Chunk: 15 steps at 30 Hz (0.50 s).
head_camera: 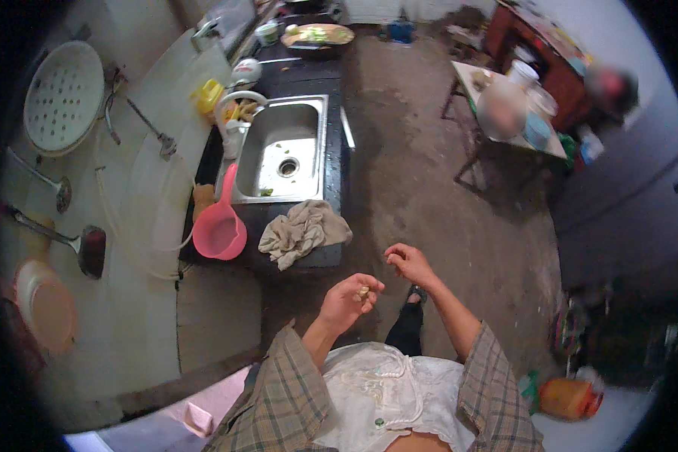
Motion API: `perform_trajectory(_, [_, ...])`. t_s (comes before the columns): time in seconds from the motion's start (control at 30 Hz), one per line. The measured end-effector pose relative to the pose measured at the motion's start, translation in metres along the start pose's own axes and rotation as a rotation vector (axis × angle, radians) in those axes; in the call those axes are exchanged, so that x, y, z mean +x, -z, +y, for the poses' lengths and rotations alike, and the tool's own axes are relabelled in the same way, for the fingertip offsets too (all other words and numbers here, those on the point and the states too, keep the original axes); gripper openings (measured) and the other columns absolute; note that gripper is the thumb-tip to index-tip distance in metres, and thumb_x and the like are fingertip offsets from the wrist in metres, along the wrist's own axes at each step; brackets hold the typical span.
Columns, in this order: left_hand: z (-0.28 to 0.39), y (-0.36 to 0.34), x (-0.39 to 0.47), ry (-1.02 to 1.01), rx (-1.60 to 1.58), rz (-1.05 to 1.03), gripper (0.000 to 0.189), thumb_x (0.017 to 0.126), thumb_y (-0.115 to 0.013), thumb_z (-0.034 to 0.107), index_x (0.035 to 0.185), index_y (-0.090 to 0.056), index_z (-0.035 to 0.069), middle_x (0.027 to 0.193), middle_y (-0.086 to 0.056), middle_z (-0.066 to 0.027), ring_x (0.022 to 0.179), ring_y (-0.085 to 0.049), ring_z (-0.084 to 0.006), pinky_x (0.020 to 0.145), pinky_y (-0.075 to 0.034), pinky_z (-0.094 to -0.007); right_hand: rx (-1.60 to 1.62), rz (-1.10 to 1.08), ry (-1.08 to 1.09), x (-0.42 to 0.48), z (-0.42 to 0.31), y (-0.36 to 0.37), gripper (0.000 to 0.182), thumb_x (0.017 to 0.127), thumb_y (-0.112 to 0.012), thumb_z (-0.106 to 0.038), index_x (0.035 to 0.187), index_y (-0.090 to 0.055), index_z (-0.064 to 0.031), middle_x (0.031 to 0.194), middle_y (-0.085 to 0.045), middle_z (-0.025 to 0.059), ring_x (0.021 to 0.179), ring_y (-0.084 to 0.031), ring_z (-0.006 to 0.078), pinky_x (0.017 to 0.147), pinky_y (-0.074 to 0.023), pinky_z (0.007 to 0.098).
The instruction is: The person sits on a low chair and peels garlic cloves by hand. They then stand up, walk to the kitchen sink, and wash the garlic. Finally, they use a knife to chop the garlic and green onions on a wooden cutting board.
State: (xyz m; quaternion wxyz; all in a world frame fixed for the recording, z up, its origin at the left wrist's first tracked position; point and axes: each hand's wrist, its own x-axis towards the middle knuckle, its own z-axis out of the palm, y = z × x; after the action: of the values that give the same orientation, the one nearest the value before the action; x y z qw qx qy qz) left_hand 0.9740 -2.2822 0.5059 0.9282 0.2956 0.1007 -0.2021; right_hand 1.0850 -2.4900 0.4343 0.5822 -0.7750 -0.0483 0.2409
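Observation:
My left hand (342,302) is raised in front of my body with its fingers curled around a small pale piece of food (363,292). It may be a garlic clove, but blur leaves its kind unsettled. Close by on the right is my right hand (411,265), its fingertips bent towards the thumb; whether something is pinched there is unclear. The two hands are apart, over the floor just right of the counter's near end. A crumpled beige cloth (305,230) lies on that end of the counter, ahead and left of my left hand.
Left of the cloth sits a pink plastic dipper (220,233). Green scraps lie in the steel sink (277,130). Farther along, a cutting board (339,38) carries chopped vegetables. Utensils and a white strainer (62,97) hang on the left wall. A low table (549,148) bears containers at right.

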Motion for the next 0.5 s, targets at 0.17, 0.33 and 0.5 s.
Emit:
perform_trajectory(0.17, [-0.008,0.012,0.079,-0.144,-0.225,0.198,0.018,0.098,-0.051,0.021,0.086,-0.056,0.008,0.076,-0.057,-0.0061,0.058,-0.050,-0.0145,0.048,-0.039,-0.0257,-0.134,-0.215,0.178,0.113,0.007,0.046,0.018,0.095,-0.059,-0.015,0.106,-0.066,-0.0037,0.084,-0.067,0.0028,0.061,-0.060,0.0103,0.056,-0.0497,0.0277])
perform_trajectory(0.33, [-0.002,-0.011,0.135,-0.189,-0.406,0.416,0.037,0.105,-0.047,0.031,0.072,-0.041,0.016,0.056,-0.034,0.0028,0.043,-0.034,-0.0094,0.036,-0.023,-0.0235,-0.270,-0.396,0.076,0.196,-0.038,0.086,0.016,0.096,-0.058,-0.016,0.101,-0.066,-0.0036,0.081,-0.066,0.0032,0.063,-0.061,0.0107,0.057,-0.0508,0.0282])
perform_trajectory(0.5, [0.008,-0.023,0.183,-0.301,-0.497,0.504,0.038,0.105,-0.049,0.036,0.074,-0.045,0.016,0.054,-0.031,0.0037,0.041,-0.032,-0.0091,0.035,-0.022,-0.0239,-0.181,-0.491,0.110,0.281,-0.050,0.090,0.020,0.097,-0.056,-0.022,0.093,-0.064,-0.0040,0.077,-0.064,0.0022,0.063,-0.061,0.0112,0.057,-0.0506,0.0283])
